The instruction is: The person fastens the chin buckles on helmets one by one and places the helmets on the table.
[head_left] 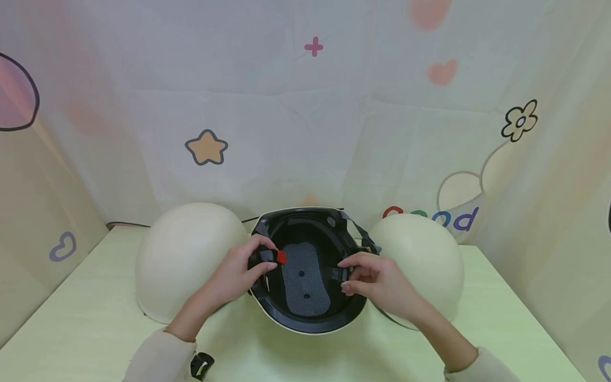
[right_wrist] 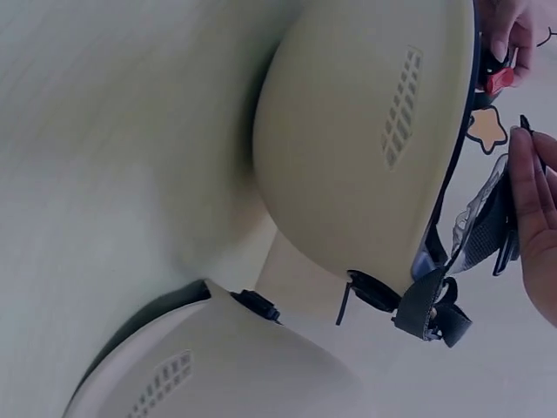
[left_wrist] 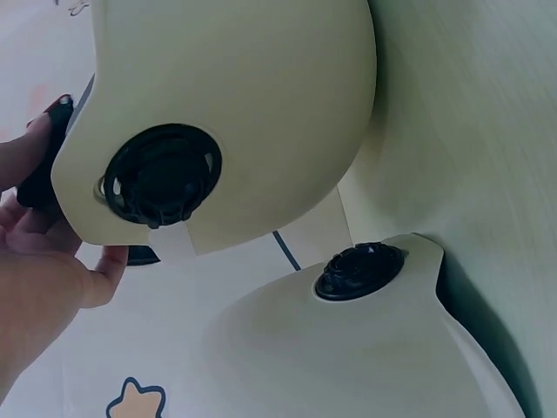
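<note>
A cream helmet lies upside down in the middle of the table, its black lining and grey mesh pad facing up. My left hand pinches a black buckle piece with a red tab over the helmet's left rim. With thumb and fingers, my right hand holds the dark buckle end of the other strap over the right side. The two buckle pieces are apart. In the right wrist view, the dark webbing strap runs from the helmet to my right fingers. Parts of both buckle pieces are hidden by fingers.
A second cream helmet stands dome up at the left, and a third at the right, both close to the middle one. A small black object is beside my left sleeve. Behind the table hangs a printed curtain.
</note>
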The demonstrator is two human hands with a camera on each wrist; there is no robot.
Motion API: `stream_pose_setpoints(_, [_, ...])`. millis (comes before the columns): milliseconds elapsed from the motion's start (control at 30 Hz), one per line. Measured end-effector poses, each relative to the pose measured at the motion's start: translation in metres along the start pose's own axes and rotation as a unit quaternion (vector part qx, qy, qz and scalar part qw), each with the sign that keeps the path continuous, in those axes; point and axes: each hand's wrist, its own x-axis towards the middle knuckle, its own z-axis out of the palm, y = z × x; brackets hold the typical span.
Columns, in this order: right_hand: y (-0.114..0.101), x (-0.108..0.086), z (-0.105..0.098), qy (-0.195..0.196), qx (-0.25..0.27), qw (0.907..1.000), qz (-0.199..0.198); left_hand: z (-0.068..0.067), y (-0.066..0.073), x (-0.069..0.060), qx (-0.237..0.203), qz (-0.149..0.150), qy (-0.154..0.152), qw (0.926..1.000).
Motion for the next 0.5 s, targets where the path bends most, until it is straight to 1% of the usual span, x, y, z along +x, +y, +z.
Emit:
stream_pose_setpoints(200, [-0.011, 0.008, -0.005, 0.027, -0.038, 0.9989, 0.007, -0.001, -0.001, 0.001, 0.013, -0.001, 0.000, 0.9999])
stream_pose_setpoints(300, [-0.015, 0.010, -0.007, 0.040, -0.060, 0.9974, 0.005, 0.000, -0.001, 0.000, 0.005, -0.003, 0.000, 1.0000])
stream_pose_setpoints(400, [-0.018, 0.012, -0.008, 0.046, -0.067, 0.9967, 0.004, 0.001, 0.000, -0.001, -0.004, 0.000, 0.002, 1.0000])
stream_pose_setpoints(500, [-0.020, 0.013, -0.007, 0.047, -0.075, 0.9960, 0.004, 0.003, 0.001, -0.003, -0.004, 0.009, 0.006, 0.9999])
